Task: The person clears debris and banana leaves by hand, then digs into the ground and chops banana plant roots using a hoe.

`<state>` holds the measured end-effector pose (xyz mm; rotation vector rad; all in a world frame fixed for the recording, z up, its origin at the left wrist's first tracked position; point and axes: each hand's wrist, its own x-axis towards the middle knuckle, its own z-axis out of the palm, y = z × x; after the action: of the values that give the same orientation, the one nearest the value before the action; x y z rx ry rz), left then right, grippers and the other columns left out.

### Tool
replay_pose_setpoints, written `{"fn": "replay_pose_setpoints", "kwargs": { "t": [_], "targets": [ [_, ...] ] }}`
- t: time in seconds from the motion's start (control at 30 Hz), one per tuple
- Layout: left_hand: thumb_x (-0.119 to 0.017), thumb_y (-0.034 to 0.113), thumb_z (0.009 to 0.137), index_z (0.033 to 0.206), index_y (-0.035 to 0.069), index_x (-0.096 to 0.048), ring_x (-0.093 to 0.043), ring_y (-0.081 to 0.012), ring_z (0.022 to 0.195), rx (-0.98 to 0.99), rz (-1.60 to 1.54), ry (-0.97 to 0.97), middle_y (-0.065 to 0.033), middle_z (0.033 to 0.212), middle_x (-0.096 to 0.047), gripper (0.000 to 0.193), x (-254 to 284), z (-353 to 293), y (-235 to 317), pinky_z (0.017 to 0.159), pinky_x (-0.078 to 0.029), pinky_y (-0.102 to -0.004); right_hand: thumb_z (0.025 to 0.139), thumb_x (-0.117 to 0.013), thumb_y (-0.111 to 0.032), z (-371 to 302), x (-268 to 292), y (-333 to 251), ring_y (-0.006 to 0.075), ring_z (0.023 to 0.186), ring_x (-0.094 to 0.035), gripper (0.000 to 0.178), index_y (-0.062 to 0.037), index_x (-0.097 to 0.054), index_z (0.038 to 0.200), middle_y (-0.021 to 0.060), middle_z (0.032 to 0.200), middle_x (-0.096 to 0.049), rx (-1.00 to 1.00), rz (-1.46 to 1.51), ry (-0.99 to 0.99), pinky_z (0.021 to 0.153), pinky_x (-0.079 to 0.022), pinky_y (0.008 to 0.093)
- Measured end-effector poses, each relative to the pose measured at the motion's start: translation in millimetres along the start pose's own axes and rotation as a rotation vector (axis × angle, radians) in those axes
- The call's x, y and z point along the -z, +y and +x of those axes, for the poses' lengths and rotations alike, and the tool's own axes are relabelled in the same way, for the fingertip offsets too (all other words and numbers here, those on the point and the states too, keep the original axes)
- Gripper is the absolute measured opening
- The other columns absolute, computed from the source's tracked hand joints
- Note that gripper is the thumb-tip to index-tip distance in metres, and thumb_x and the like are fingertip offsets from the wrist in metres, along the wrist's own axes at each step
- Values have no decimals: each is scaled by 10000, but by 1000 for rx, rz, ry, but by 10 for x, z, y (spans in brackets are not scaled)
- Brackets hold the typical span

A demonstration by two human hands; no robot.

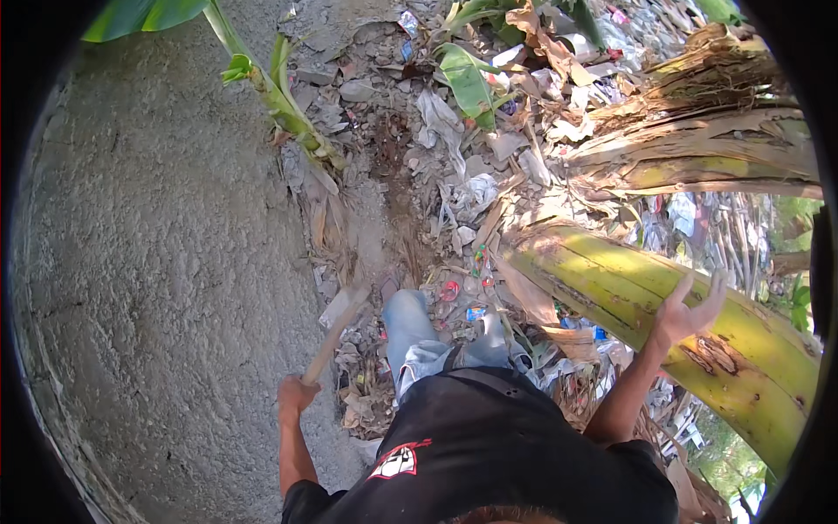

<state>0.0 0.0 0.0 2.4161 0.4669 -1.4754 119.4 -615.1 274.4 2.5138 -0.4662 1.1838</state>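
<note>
My left hand (298, 393) is closed around the near end of a pale wooden stick (332, 345), which slants away toward the ground by my feet. Its far end looks smeared, and whether a tool head is fixed there I cannot tell. On the other side, my right hand (690, 313) has its fingers spread over a thick yellow-green banana trunk (602, 271). Whether the palm presses on the trunk or hovers just above it is unclear.
A rough grey wall (175, 244) runs along my left. A young banana plant (292, 113) rises beside it. Plastic litter and dry leaves (454, 131) cover the narrow strip of ground. A second, brown-sheathed banana trunk (698, 153) stands farther right.
</note>
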Motion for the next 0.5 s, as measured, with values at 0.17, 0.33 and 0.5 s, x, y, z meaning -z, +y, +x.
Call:
{"fn": "replay_pose_setpoints", "kwargs": {
  "t": [0.17,0.33,0.5],
  "targets": [
    [-774,369,651,898,16,-662,-636,-384,800,-25,42,362,-213,820,-656,446,1816,718,-339,720,-493,-455,728,-669,-538,-169,104,-284,417,1273,-322,702,-126,-512,1274,187,1392,-357,-274,-652,186,973,-235,625],
    [-765,349,668,909,11,-659,-635,-384,800,-88,41,338,-216,825,-653,429,2528,950,-191,713,-488,-454,698,-405,-829,-97,-7,-122,598,1302,0,937,-269,-273,1437,162,1523,-88,-506,-929,44,891,25,797],
    [-748,345,689,913,3,-660,-634,-386,798,-182,77,295,-221,832,-651,418,2950,1454,-72,712,-482,-449,665,-359,-872,-57,34,-252,583,1312,60,995,-276,-236,1452,152,1533,-44,-516,-837,-19,867,91,801]
  ]
}}
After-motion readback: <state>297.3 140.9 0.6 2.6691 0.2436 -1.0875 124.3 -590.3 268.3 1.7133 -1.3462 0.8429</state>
